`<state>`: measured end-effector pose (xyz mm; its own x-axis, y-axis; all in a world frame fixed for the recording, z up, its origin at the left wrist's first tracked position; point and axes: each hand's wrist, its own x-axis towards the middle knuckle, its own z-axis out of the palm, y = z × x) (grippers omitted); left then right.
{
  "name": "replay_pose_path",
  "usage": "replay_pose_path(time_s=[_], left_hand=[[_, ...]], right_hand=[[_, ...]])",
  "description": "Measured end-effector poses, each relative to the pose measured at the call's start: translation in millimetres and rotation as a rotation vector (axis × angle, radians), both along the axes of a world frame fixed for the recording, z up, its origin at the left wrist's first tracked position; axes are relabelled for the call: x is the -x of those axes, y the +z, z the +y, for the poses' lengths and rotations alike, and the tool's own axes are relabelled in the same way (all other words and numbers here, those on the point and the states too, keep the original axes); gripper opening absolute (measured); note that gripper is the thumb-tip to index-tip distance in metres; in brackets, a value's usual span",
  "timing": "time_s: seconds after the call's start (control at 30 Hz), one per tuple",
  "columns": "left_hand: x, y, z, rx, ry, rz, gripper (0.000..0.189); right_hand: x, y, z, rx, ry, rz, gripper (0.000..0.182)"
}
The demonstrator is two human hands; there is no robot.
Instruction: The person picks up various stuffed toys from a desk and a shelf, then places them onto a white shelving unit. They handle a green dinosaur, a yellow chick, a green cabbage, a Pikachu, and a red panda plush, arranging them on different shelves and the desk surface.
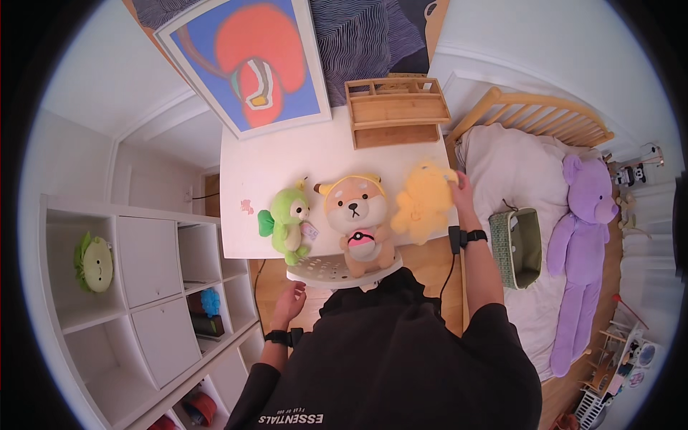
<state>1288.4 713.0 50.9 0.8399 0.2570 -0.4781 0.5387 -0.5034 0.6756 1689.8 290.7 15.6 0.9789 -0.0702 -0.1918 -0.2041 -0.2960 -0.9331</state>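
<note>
My right hand (463,192) grips the edge of a yellow plush toy (424,200), blurred, at the right side of the white table (333,145). In the middle a tan plush dog (355,215) wears a yellow eared hood and has a pink-and-white ball on its belly. To its left a green plush toy (290,215) with a darker green bow sits near the front edge, a paper tag hanging beside it. My left hand (290,302) hangs below the table edge, fingers slightly apart, nothing visible in it. Beside it is a white perforated curved piece (317,269), partly hidden.
A framed abstract picture (242,64) and a wooden desk organizer (398,113) stand at the table's back. White cube shelves (153,258) line the left. On the bed (484,150) at right lie a green woven basket (516,247) and a large purple teddy bear (580,242).
</note>
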Motion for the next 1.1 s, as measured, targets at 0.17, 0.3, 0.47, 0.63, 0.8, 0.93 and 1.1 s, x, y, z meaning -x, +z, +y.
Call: replay_pose_path(time_s=[0.17,0.3,0.47,0.63,0.8,0.93,1.1], left_hand=[[-25.6,12.6,4.3,0.006,-0.098,0.017,0.027],[-23.8,12.4,2.7,-0.019,-0.091,0.001,0.028],[-27.4,20.0,-3.9,-0.019,-0.091,0.015,0.027],[-34.2,19.7,-15.2,-0.046,-0.142,0.004,0.028],[-80.6,25.8,-27.5,-0.114,-0.369,-0.126,0.034],[-131.4,35.2,-38.6,-0.246,-0.537,-0.342,0.04],[-197.1,61.0,-85.3,-0.403,-0.506,-0.35,0.068]], right_hand=[[55.1,-62.5,18.5,0.44,-0.016,0.23,0.082],[88.2,2.2,73.8,0.586,0.171,0.217,0.097],[133.4,22.2,92.6,0.854,0.44,0.03,0.096],[123.1,-5.3,97.2,0.891,0.422,0.131,0.092],[104.3,-16.6,115.8,0.996,0.391,0.205,0.093],[103.4,-20.0,129.5,1.189,0.437,0.213,0.093],[105.9,-17.8,141.3,1.385,0.449,0.189,0.093]])
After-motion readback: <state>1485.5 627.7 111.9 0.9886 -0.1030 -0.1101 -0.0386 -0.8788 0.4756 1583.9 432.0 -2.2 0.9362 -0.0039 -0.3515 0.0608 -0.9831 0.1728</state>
